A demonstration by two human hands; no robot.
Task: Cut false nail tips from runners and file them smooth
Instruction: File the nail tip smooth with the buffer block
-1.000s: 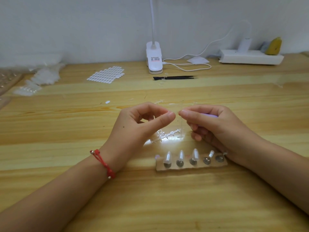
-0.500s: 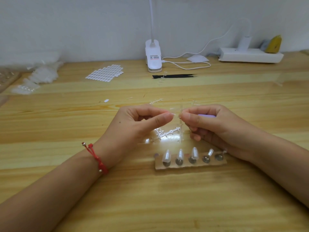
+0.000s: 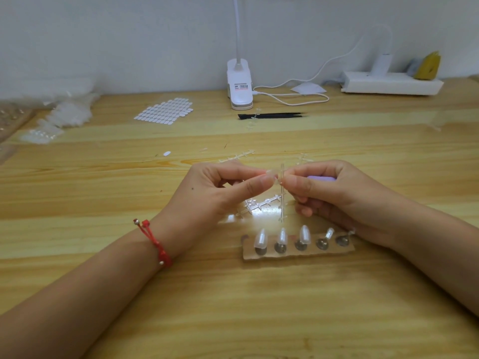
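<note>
My left hand [image 3: 220,187] pinches a clear nail tip [image 3: 270,173] between thumb and forefinger. Touching it, a clear plastic runner [image 3: 282,200] stands upright, pinched near its top by my right hand [image 3: 334,195]. That hand also holds a purple tool [image 3: 321,179] under its fingers, mostly hidden. Just in front of the hands lies a cardboard strip [image 3: 298,255] with three clear nail tips [image 3: 281,238] standing on its mounts and two mounts bare. An empty runner [image 3: 261,204] lies flat between the hands.
Two more empty runners [image 3: 237,157] lie just beyond the hands. Black tweezers [image 3: 272,116], a white clip lamp [image 3: 239,86] with its cable, a sheet of adhesive tabs [image 3: 166,112] and a white power strip [image 3: 391,84] sit at the back. Bags of clear parts [image 3: 62,115] are far left.
The runner has turned upright between my fingertips and now shows clearly. Both hands stay at the same spot above the cardboard strip.
</note>
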